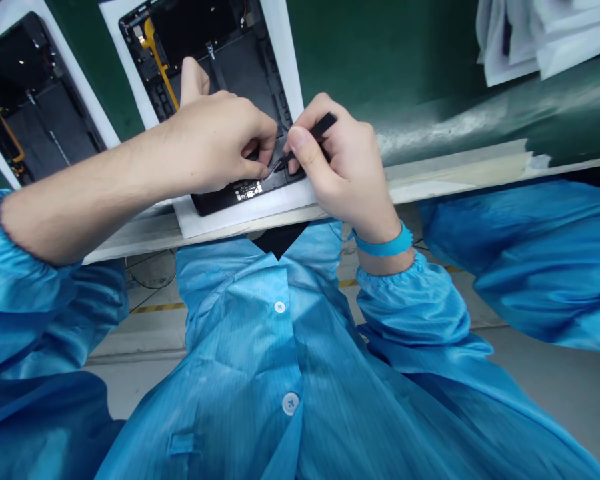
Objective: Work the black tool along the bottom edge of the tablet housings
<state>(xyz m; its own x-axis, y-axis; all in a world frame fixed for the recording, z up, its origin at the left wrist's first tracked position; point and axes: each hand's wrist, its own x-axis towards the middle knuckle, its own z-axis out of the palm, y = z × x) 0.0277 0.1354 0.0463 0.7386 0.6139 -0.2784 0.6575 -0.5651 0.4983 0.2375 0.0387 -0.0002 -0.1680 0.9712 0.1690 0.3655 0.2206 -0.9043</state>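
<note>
A tablet's open back housing (240, 63) lies on white paper with its inner parts showing. My left hand (215, 137) reaches over it, thumb and index finger pinched on thin wires (271, 171) near a small light circuit board (249, 191) at the housing's near edge. My right hand (347, 160) is closed around slim black tweezers (325, 125). Their narrow end points down-left to the wires, close to my left fingertips. I cannot tell whether the tips touch the wires. My left hand and forearm hide part of the housing.
Another open tablet housing (45, 113) lies on paper at the left. White sheets or bags (545, 40) are stacked at the back right of the green table mat (380, 60). The table's front edge (430, 170) is taped. A blue sleeve of another person (540, 247) is at the right.
</note>
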